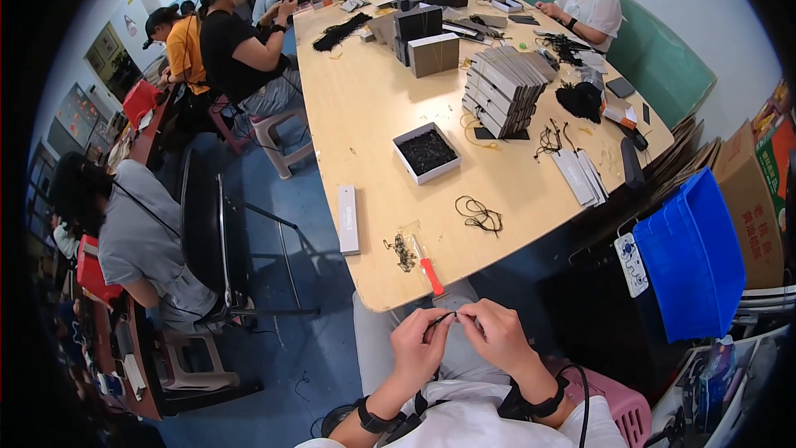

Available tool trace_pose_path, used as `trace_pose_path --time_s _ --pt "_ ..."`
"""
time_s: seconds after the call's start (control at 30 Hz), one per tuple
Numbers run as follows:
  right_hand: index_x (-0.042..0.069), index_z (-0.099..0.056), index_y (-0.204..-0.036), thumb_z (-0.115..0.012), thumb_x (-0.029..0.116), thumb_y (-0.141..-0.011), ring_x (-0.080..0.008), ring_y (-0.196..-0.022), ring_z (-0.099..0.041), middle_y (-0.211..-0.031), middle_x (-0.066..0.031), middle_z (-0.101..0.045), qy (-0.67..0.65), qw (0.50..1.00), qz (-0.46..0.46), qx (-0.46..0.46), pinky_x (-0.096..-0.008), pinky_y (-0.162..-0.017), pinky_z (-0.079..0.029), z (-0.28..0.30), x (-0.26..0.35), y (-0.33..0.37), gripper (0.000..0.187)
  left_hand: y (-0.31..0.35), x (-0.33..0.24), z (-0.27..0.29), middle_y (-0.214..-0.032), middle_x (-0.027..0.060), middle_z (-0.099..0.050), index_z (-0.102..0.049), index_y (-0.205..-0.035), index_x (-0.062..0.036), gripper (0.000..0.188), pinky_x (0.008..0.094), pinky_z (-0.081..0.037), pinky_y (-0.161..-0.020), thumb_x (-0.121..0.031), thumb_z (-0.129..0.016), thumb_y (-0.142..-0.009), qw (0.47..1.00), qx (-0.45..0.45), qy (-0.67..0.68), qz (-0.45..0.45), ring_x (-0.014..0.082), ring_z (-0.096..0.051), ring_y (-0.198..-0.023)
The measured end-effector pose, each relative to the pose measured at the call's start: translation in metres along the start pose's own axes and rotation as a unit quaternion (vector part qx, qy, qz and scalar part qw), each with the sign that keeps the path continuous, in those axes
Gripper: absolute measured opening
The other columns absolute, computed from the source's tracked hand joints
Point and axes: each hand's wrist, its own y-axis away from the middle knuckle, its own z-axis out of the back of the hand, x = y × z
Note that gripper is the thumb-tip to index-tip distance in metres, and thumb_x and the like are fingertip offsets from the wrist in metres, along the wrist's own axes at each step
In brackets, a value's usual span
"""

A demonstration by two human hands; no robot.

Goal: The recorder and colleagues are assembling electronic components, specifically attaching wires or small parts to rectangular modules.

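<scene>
Both hands on one thin black cord [442, 318], held up over the lap, just off the table's near edge. Left hand [414, 344]: thumb and fingertips pinching the cord. Right hand [496, 336]: fingertips pinching too, close to the left; whether a knot or end sits between them is too small to tell. Work on this piece looks mid-way, a judgement: cord in fingers, not set down. Left over on the table [381, 191], apparently: a loose dark cord bundle [478, 216] and a small tangled heap [403, 254] beside a red-handled tool [431, 276]. White open tray [437, 172] holds many black pieces [427, 152]; finished or waiting, cannot tell. No count of done pieces possible.
</scene>
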Motion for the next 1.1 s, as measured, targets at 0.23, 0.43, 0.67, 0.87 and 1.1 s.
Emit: trace_pose_path --time_s 0.23,0.43,0.67,0.87,1.1 --pt "0.003 -0.056 -0.092 -0.062 0.005 -0.084 -0.0294 -0.065 -0.062 -0.077 -0.0105 -0.06 -0.024 0.997 -0.045 0.067 -0.0359 -0.053 -0.048 0.002 -0.007 0.001 0.011 -0.005 0.004 0.004 -0.064 0.0015 -0.052 -0.065 -0.089 -0.0014 0.009 0.023 -0.032 -0.047 0.001 -0.068 -0.081 0.992 0.028 -0.08 -0.091 0.0075 -0.04 -0.051" --pt "0.003 -0.055 -0.09 -0.061 0.004 -0.084 -0.0288 -0.067 -0.062 -0.077 -0.01 -0.06 0.008 0.996 -0.03 0.078 -0.0362 -0.053 -0.048 0.005 -0.003 -0.004 0.009 -0.003 0.004 0.008 -0.071 -0.0077 -0.053 -0.063 -0.092 -0.0015 0.007 0.0194 -0.03 -0.048 -0.007 -0.064 -0.088 0.97 0.103 0.147 0.166 0.0019 -0.04 -0.055" --pt "0.003 -0.058 -0.087 -0.062 0.001 -0.08 -0.0239 -0.062 -0.06 -0.071 -0.0085 -0.057 0.077 0.994 0.065 0.048 -0.0321 -0.05 -0.048 0.005 -0.006 -0.003 0.008 -0.011 0.0 0.018 -0.073 -0.0094 -0.052 -0.065 -0.096 -0.0047 0.011 0.0173 -0.022 -0.046 -0.013 -0.064 -0.089 0.861 0.147 0.34 0.348 -0.0023 -0.034 -0.054" --pt "0.002 -0.063 -0.092 -0.063 0.0 -0.076 -0.019 -0.061 -0.059 -0.069 -0.0057 -0.057 0.095 0.989 0.103 0.044 -0.0294 -0.048 -0.047 0.008 -0.006 -0.004 0.017 -0.01 -0.001 0.016 -0.072 -0.0093 -0.053 -0.065 -0.095 -0.0043 0.011 0.0164 -0.022 -0.046 -0.014 -0.065 -0.089 0.861 0.131 0.346 0.348 -0.0026 -0.035 -0.053" --pt "0.0 -0.064 -0.091 -0.064 0.001 -0.073 -0.0165 -0.061 -0.059 -0.07 -0.0038 -0.06 0.121 0.981 0.142 0.046 -0.0276 -0.048 -0.047 0.009 -0.008 -0.005 0.018 -0.007 -0.002 0.012 -0.07 -0.0098 -0.053 -0.065 -0.094 -0.0045 0.011 0.0167 -0.023 -0.047 -0.014 -0.066 -0.088 0.869 0.115 0.335 0.345 -0.0028 -0.036 -0.054"
